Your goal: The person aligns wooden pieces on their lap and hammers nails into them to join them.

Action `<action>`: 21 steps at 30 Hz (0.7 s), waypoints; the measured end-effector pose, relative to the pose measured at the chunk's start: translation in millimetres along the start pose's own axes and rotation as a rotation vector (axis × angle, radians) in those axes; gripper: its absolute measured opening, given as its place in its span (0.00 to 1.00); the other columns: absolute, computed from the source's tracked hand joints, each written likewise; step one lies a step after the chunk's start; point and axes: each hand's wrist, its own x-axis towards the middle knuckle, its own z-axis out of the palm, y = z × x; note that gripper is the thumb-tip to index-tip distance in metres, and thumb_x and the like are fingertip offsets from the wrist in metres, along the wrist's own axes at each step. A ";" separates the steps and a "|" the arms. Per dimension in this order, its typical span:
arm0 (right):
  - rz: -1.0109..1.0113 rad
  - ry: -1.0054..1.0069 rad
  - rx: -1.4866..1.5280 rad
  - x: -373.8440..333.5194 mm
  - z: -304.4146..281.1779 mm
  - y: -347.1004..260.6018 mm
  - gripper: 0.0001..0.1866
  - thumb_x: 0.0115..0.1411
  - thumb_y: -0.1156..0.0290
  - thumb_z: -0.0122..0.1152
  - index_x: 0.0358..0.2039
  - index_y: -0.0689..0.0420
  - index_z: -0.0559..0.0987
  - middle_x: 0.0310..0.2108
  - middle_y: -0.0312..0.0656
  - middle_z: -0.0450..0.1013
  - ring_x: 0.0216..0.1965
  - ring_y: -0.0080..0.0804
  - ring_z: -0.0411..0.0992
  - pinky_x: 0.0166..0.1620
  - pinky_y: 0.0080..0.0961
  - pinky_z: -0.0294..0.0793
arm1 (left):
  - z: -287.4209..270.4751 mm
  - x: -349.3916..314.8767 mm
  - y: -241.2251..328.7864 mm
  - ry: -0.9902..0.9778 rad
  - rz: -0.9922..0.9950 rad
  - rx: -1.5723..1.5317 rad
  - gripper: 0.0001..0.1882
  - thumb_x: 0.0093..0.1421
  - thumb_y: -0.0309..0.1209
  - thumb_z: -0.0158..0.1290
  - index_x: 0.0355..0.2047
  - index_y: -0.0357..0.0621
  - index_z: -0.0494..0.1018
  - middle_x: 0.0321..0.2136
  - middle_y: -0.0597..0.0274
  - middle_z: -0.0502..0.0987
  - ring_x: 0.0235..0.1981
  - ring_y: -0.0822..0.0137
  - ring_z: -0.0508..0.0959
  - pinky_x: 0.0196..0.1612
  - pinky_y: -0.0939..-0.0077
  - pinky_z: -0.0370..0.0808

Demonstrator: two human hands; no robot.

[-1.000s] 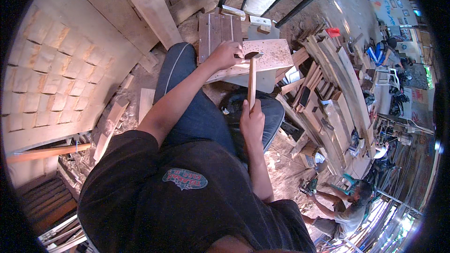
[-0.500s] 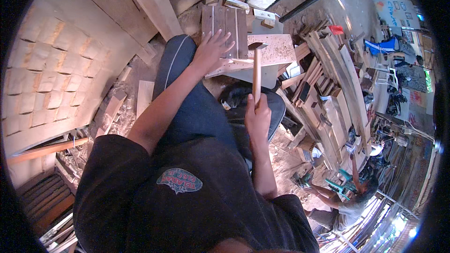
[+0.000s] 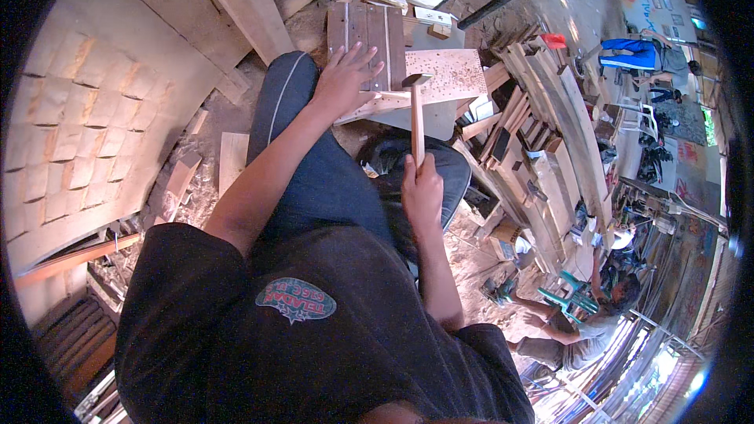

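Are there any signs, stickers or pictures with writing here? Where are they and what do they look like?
Badge: printed on the chest of the person's black shirt; an oval in teal and red with a pale edge.
Sign: far top right, past the stacked planks; a pale board with blue handwriting.
Poster: far right edge; small, reddish, too blurred to tell more.
No screens or packages can be made out.

The slatted wooden panel (image 3: pixel 367 31) lies ahead of the person's knees, with the left hand (image 3: pixel 343 78) flat on its near edge. Just right of it lies a pale board (image 3: pixel 448 74), and the hammer (image 3: pixel 417 113) stands over the seam between them (head at the boards, handle running back to the right hand (image 3: pixel 422 192)). Stacked timber (image 3: pixel 542 133) lies further right.
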 end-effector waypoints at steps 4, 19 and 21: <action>0.004 0.040 0.082 -3.1 -15.2 -19.1 0.14 0.72 0.62 0.55 0.37 0.61 0.69 0.20 0.59 0.71 0.25 0.66 0.74 0.25 0.51 0.67 | -1.1 -0.2 1.8 0.036 0.007 -0.064 0.36 0.57 0.47 0.62 0.66 0.60 0.69 0.72 0.62 0.59 0.75 0.53 0.52 0.75 0.50 0.46; -0.010 0.022 0.007 -6.3 -4.3 -11.0 0.15 0.72 0.60 0.54 0.38 0.61 0.69 0.20 0.62 0.71 0.25 0.66 0.74 0.26 0.54 0.67 | 0.2 -1.1 -1.1 0.039 0.008 -0.031 0.35 0.57 0.46 0.62 0.66 0.60 0.70 0.72 0.63 0.59 0.75 0.54 0.52 0.76 0.51 0.46; 0.016 0.074 0.103 -10.3 -20.8 -33.9 0.13 0.72 0.62 0.54 0.39 0.61 0.70 0.21 0.61 0.71 0.24 0.66 0.73 0.25 0.53 0.67 | 1.6 0.4 1.5 0.069 0.022 -0.087 0.36 0.55 0.47 0.63 0.65 0.61 0.70 0.72 0.62 0.60 0.74 0.51 0.53 0.75 0.46 0.46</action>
